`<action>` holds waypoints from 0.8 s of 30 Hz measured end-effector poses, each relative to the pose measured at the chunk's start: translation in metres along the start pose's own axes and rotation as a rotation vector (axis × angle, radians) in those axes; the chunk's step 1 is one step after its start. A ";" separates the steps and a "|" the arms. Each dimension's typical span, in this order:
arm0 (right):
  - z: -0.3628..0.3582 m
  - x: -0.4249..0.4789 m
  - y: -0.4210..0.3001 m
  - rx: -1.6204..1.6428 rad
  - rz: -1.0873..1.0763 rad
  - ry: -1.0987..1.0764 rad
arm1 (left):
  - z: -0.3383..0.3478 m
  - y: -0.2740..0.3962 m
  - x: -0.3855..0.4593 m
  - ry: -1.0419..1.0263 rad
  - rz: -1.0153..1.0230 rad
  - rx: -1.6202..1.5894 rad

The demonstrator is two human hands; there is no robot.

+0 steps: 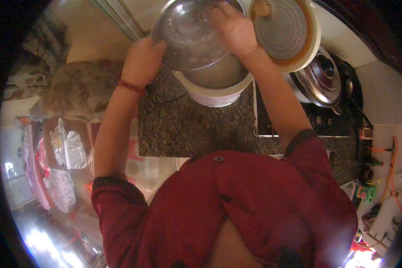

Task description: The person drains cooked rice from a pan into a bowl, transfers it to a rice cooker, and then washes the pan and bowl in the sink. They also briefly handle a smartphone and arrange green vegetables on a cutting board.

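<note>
A round, shiny metal bowl or pan (191, 37) is tilted over a pale electric rice cooker (217, 97), hiding part of its opening. My left hand (142, 62) grips the metal vessel's left rim. Over its right side lies my right hand (232, 28), slightly blurred, its fingers on or just above the metal; whether they grip it cannot be told. The cooker stands on a speckled stone countertop (194, 130). Its raised lid (281, 33), with a dimpled metal inner plate and a brownish ring, is behind and to the right of my right wrist.
A lidded metal pot (316, 80) sits on a black stove (308, 124) to the right. At the left is a bundle under patterned cloth (83, 88), with white plastic bags (75, 150) lower down. Bottles (366, 192) and an orange hose (393, 164) are at the far right.
</note>
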State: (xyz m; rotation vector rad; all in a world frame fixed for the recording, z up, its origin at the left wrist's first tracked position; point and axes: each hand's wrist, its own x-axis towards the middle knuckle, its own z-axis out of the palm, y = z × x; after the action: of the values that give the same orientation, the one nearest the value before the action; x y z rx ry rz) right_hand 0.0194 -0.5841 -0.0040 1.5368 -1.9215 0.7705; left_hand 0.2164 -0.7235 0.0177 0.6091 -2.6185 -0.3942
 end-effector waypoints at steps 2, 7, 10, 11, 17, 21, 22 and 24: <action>0.026 -0.007 0.027 0.059 -0.094 0.224 | -0.001 0.002 0.003 -0.043 -0.008 0.031; 0.070 -0.035 0.006 0.213 0.243 0.064 | 0.002 0.013 -0.001 -0.017 0.038 0.080; 0.091 -0.040 -0.024 0.234 0.085 0.137 | 0.014 0.005 0.002 0.045 0.148 0.228; 0.092 -0.043 -0.027 0.244 0.063 0.148 | 0.018 0.008 0.006 0.052 0.055 0.121; 0.061 -0.047 -0.040 0.119 0.214 -0.131 | 0.022 0.011 0.011 0.069 -0.123 0.063; 0.052 -0.069 -0.033 -0.023 0.160 -0.300 | 0.016 0.008 0.012 0.070 -0.146 0.176; 0.047 -0.073 -0.027 -0.038 0.133 -0.373 | 0.015 0.009 0.013 0.091 -0.153 0.158; 0.038 -0.070 -0.024 -0.010 0.119 -0.316 | 0.010 0.011 0.014 0.133 -0.163 0.126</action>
State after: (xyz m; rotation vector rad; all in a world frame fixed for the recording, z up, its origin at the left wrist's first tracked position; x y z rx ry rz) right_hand 0.0540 -0.5699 -0.0783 1.6282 -2.2582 0.5918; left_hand 0.1961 -0.7190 0.0180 0.8645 -2.4886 -0.2300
